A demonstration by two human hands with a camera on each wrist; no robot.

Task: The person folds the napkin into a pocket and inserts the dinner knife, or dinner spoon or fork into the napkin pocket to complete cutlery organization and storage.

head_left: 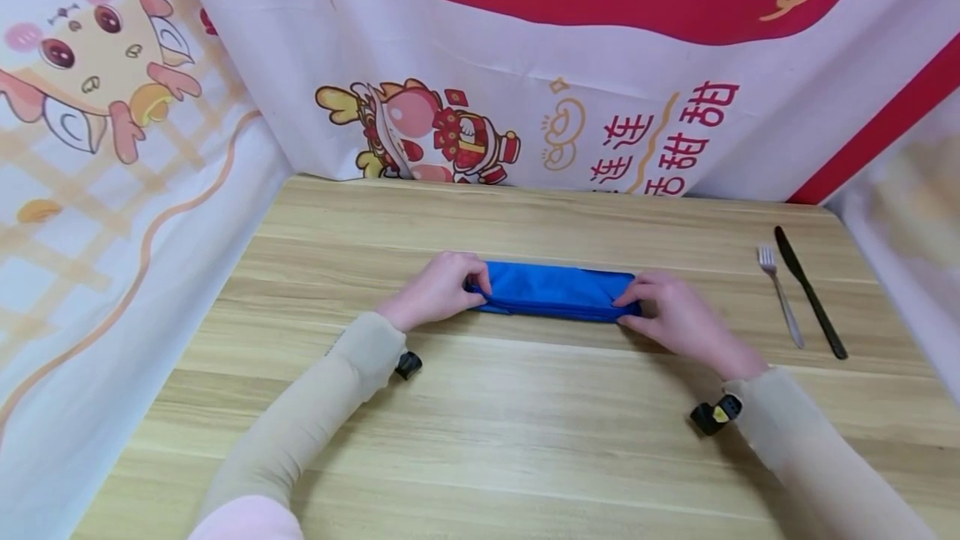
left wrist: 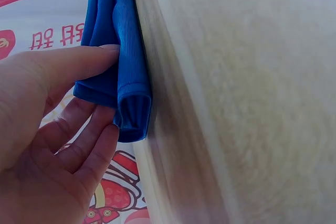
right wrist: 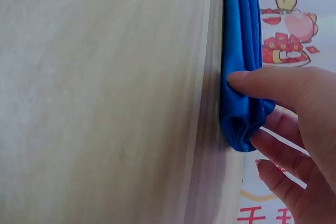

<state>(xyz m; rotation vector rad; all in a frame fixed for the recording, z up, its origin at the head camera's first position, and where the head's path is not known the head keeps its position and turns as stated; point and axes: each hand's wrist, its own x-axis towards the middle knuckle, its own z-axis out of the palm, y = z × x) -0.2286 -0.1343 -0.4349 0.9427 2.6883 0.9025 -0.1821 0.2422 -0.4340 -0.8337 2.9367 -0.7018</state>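
A blue cloth, folded into a long narrow strip of several layers, lies flat across the middle of the wooden table. At its left end my left hand pinches the folds, the thumb on the near side and the other fingers behind. The right end is between the thumb and fingers of my right hand. In the left wrist view the end of the cloth shows as a rolled, layered edge beside the thumb. From the right wrist view, my right thumb presses on the cloth near its end.
To the right on the table lie a fork with a light-coloured finish and a dark table knife, side by side. A printed white and red curtain hangs behind the table's far edge, and another printed cloth covers the left side.
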